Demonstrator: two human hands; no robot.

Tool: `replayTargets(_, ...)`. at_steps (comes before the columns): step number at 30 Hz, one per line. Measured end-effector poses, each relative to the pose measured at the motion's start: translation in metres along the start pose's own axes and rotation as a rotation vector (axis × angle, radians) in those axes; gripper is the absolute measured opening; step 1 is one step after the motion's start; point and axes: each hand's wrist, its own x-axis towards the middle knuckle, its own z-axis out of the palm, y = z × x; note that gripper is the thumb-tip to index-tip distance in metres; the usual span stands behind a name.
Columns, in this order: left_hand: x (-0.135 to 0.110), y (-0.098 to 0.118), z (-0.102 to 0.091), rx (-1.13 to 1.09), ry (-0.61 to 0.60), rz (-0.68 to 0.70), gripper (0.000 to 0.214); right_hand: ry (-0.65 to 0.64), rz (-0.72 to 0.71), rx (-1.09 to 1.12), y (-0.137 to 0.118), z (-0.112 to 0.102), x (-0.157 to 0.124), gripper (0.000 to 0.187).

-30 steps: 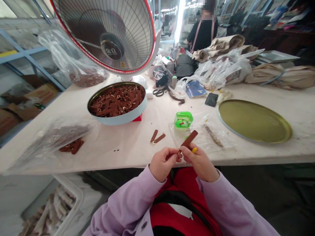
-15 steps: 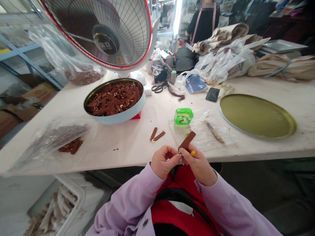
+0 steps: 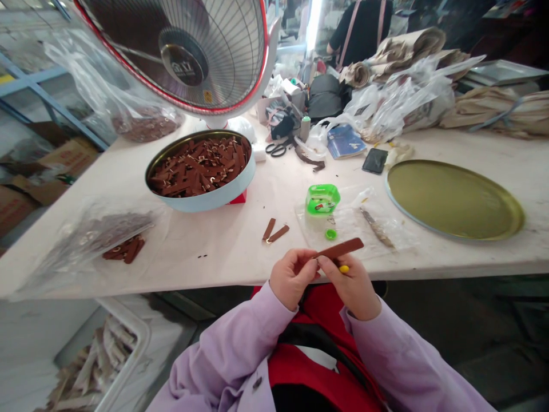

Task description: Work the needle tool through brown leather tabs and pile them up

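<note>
Left hand [image 3: 294, 276] and right hand [image 3: 349, 286] pinch one end of a flat brown strip [image 3: 341, 249] at the table's [image 3: 240, 257] near edge. It now lies flatter, baring the round green cap [image 3: 330, 234]. Beyond: a glossy translucent tub [image 3: 309, 201], then a rounded tin [image 3: 210, 198].

**Brown strip [image 3: 343, 248] held at lower centre**

The strip is pinched at its near end by the fingers of the left hand [image 3: 295, 277] and right hand [image 3: 349, 280]. On the surface [image 3: 223, 257], two brown pieces [image 3: 279, 233] are laid at centre. Similar pieces are heaped in a round tin [image 3: 206, 200], left of centre; a fan [image 3: 182, 57] is seen at upper left.
</note>
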Motion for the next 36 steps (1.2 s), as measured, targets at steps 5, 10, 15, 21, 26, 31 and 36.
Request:
replayTargets(5, 0.012, -0.008, -0.010, 0.256, 0.010, 0.093, 0.015, -0.089, 0.011, -0.027, 0.002, -0.003, 0.012, 0.023)
replayTargets(10, 0.036, -0.021, -0.009, 0.116, 0.077, -0.049, 0.016, 0.125, -0.010, 0.015, 0.020, -0.019, 0.031, 0.036)
replayTargets(15, 0.056, -0.028, -0.008, 0.076, 0.098, -0.106, 0.018, 0.467, 0.093, 0.106, 0.051, -0.038, 0.060, 0.044)
replayTargets(21, 0.074, -0.036, -0.008, 0.135, 0.097, -0.074, 0.019, 0.594, 0.110, 0.089, 0.081, -0.043, 0.085, 0.043)
replayTargets(26, 0.081, -0.042, -0.008, 0.151, 0.103, -0.095, 0.021, 0.588, 0.142, 0.079, 0.098, -0.044, 0.088, 0.045)
replayTargets(31, 0.077, -0.037, -0.005, 0.116, 0.088, -0.110, 0.022, 0.653, 0.125, 0.169, 0.088, -0.048, 0.082, 0.043)
replayTargets(36, 0.062, -0.031, 0.002, 0.106, 0.005, -0.149, 0.023, 0.550, 0.104, 0.589, 0.034, -0.046, 0.059, 0.038)
